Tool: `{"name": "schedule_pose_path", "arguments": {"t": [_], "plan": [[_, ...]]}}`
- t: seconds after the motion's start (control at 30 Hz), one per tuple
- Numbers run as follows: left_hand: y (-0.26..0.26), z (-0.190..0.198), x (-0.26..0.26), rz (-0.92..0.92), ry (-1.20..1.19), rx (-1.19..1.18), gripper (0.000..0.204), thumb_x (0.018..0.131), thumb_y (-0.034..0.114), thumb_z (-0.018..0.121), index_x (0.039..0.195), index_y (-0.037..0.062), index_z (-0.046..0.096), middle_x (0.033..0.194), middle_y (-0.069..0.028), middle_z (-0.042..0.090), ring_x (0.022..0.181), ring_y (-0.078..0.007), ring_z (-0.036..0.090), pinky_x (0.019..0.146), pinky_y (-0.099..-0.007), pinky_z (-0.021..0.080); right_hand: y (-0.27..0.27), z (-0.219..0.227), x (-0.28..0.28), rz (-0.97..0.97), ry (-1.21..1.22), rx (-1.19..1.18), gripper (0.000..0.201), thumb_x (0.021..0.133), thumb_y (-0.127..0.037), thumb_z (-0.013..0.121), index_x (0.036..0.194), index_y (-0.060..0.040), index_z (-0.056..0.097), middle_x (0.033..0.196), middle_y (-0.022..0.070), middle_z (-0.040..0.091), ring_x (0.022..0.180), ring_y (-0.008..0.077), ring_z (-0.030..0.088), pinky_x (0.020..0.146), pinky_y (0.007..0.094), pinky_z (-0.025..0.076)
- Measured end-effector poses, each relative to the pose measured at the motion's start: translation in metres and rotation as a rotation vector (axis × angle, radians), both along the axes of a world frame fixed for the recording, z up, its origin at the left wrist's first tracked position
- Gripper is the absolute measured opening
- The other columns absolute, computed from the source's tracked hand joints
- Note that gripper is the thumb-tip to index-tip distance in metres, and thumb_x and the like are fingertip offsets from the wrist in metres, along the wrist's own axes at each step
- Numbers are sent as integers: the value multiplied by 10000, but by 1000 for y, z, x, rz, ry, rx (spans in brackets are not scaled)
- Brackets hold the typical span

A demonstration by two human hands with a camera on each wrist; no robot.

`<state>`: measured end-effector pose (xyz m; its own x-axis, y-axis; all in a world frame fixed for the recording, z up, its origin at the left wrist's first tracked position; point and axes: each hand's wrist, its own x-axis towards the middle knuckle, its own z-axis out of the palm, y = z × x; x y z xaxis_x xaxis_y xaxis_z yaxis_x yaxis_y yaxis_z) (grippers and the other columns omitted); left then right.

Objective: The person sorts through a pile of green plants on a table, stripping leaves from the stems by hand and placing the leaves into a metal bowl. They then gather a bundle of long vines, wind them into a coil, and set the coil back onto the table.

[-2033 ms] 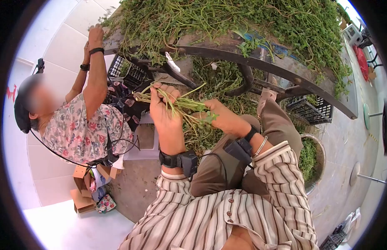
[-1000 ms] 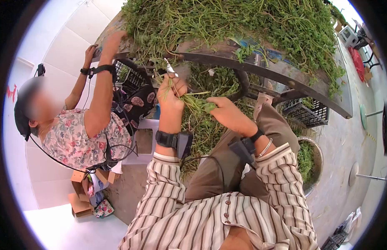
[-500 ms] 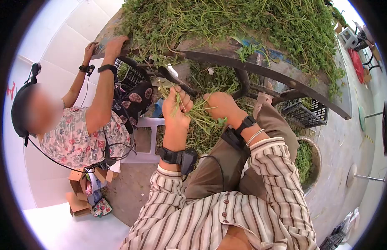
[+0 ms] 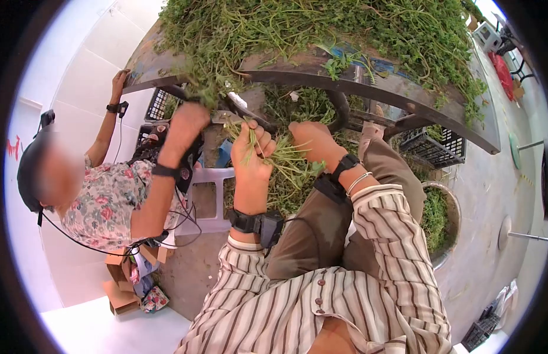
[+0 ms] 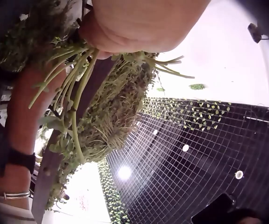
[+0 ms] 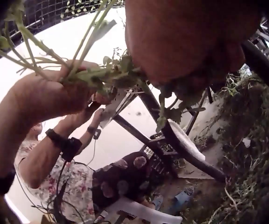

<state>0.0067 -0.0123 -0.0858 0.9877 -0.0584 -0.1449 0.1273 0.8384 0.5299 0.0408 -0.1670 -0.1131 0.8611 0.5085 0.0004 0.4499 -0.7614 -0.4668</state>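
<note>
The left hand (image 4: 250,154) grips a small bunch of green stems (image 4: 286,158), some poking out above its fingers and the rest spreading to the right. Just right of it, the right hand (image 4: 314,141) has its fingers curled at the leafy side of the bunch. In the left wrist view the stems (image 5: 78,88) hang below the left hand (image 5: 143,23). Leaves (image 6: 164,109) show under the right hand (image 6: 190,42) in the right wrist view; its fingertips are in shadow there.
A heap of greens (image 4: 297,29) covers the table (image 4: 368,85) ahead. More greens lie on the floor beneath. A person in a floral shirt (image 4: 103,206) sits at the left. Black crates (image 4: 434,146) stand under the table, and a round tub (image 4: 457,227) of greens at the right.
The bunch has moved from lying sideways to fanning rightward from the left hand. The right hand has shifted up and slightly left. The other person's near arm has swung down and right, greens blurred beside it.
</note>
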Motion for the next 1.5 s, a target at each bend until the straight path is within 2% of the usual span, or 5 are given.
{"name": "schedule_pose_path", "arguments": {"t": [0.57,0.8,0.87,1.43,1.5], "plan": [[50,16,5,-139,-211,-67,229,936,298,417,901,84,490,632,38,342,494,-80,267,425,-235,248,-46,-33,25,-335,69,44,192,811,-147,499,800,33,566,753,196,598,731,365,588,656,428,478],[51,27,-1,167,-245,-5,194,941,256,421,878,79,468,614,22,345,468,-84,282,420,-230,265,-28,13,11,-310,281,722,341,807,-275,565,898,54,565,633,95,528,546,210,463,531,359,385],[44,27,-1,305,-297,-3,191,935,254,438,869,76,464,605,20,349,473,-84,292,421,-229,263,-22,35,-9,-454,719,936,360,820,-331,569,956,2,581,593,34,460,539,112,407,492,310,345],[23,41,-4,408,-283,46,211,944,258,413,852,76,466,582,19,332,462,-85,293,414,-237,253,-15,64,-39,-234,978,833,403,817,-516,547,817,-113,552,790,-57,430,740,79,388,612,283,388],[19,41,-6,379,-252,12,212,941,261,422,852,72,460,585,20,331,464,-80,289,419,-233,252,-9,57,-41,-230,912,945,416,821,-448,575,903,-42,611,567,-72,300,474,51,278,410,220,246]]}}
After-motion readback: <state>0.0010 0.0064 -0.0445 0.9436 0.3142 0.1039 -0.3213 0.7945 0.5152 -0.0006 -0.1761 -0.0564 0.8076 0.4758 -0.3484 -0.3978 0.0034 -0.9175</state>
